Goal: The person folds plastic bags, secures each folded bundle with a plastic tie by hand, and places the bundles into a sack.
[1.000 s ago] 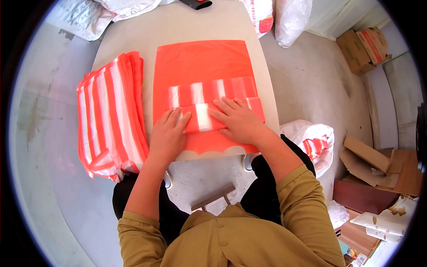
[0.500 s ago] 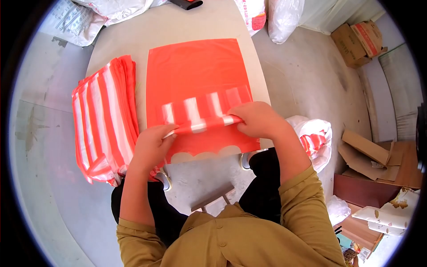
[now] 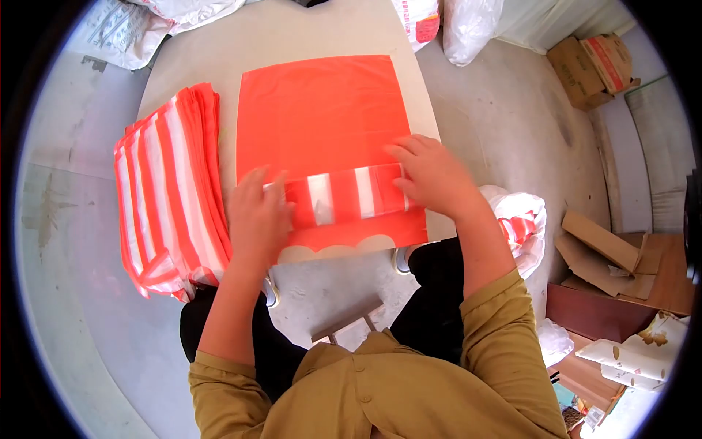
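A red plastic sheet (image 3: pixel 322 110) with a scalloped front edge lies flat before me. Across its near part lies a folded band of red-and-white striped plastic (image 3: pixel 344 196), which looks like a plastic bag. My left hand (image 3: pixel 257 219) is at the band's left end, fingers apart and slightly blurred. At the other end, my right hand (image 3: pixel 431 175) rests with spread fingers, thumb close to the band's edge. Neither hand grips it. To the left of the sheet sits a thick stack of striped plastic bags (image 3: pixel 172 183).
The sheet lies on a beige table (image 3: pixel 329 29). White printed sacks (image 3: pixel 117 33) stand past its far left corner. On the right are a white sack with striped plastic inside (image 3: pixel 523 227), cardboard boxes (image 3: pixel 592 69) and an opened carton (image 3: pixel 607 252).
The striped band, pinched and lifted by both hands before, now lies flat on the red sheet. Both hands have let go and moved slightly away from me, fingers spreading.
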Tool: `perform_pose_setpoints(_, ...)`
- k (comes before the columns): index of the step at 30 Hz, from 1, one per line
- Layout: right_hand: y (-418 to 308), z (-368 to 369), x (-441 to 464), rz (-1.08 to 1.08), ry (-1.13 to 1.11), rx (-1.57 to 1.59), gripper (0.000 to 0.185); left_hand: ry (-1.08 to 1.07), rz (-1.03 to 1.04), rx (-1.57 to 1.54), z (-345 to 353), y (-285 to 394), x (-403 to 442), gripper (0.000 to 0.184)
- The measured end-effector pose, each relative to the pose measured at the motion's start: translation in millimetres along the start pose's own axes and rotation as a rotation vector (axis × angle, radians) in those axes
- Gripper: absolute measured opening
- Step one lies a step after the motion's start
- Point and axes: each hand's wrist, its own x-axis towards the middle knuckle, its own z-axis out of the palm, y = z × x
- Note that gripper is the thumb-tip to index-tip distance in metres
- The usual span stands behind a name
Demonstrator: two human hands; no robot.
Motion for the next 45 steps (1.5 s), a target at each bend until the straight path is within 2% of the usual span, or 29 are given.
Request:
perform_pose_setpoints(2, -22.7, 14.4, 6.7, -0.212, 0.140, 0.061, 0.061, -0.008, 0.168, 0.040, 5.4, 13.9, -1.6, 0.063)
perform_pose_setpoints(5, -57.6, 44.9, 8.9, -0.323, 0.012, 0.092, 0.073, -0.117, 0.260, 0.021, 18.9, 18.6, -5.8, 0.073)
perform_pose_setpoints(7, -53.5, 57.4, 9.8, -0.302, -0.026, 0.088, 0.077, -0.210, 0.241, 0.036, 23.3, 10.2, -1.7, 0.080)
perform_pose_setpoints(13, -42.4, 56.0, 13.0, -0.299, -0.053, 0.093, 0.075, -0.186, 0.212, -0.045, 22.6, -1.2, -2.4, 0.078)
perform_pose_setpoints(17, -48.6, 55.2, 12.8, -0.313, -0.050, -0.031, 0.067, -0.146, 0.217, 0.014, 25.1, 0.0, -5.6, 0.062)
perform_pose_setpoints(22, -51.2, 61.5, 10.7, -0.239, 0.009, -0.015, 0.062, -0.055, 0.259, 0.116, 23.2, -9.3, -2.9, 0.049)
perform_pose_setpoints(26, -56.0, 50.7, 13.8, -0.107, -0.012, -0.028, 0.063, 0.026, 0.149, 0.226, 7.8, -37.8, 3.9, 0.045)
perform_pose_setpoints(29, -49.6, 58.2, 15.5, -0.110, 0.042, -0.068, 0.063, 0.027, 0.005, 0.175, -12.1, -55.7, 0.3, 0.042)
perform_pose_setpoints(30, -52.7, 55.5, 15.3, -0.115, 0.030, -0.079, 0.063, -0.036, -0.108, 0.083, -21.5, -54.1, -2.7, 0.034)
perform_pose_setpoints(32, -60.1, 45.5, 15.8, -0.129, 0.007, -0.104, 0.064, -0.052, 0.023, 0.105, -16.8, -72.9, -16.5, 0.024)
perform_pose_setpoints(36, -73.1, 37.4, 14.5, -0.202, 0.042, -0.006, 0.066, -0.047, 0.113, 0.088, -22.7, -71.3, -29.4, 0.010)
perform_pose_setpoints(39, -80.1, 39.9, 19.7, -0.256, 0.070, 0.057, 0.064, -0.016, 0.146, 0.069, -19.5, -77.2, -29.1, 0.008)
perform_pose_setpoints(41, -85.1, 48.0, 24.1, -0.299, 0.135, 0.118, 0.062, -0.074, 0.050, 0.050, -23.1, -75.6, -25.7, 0.006)
perform_pose_setpoints(45, -122.3, 37.6, 25.7, 0.072, -0.196, 0.861, 0.055, -0.177, -0.248, -0.158, -35.9, -42.2, -20.2, 0.005)
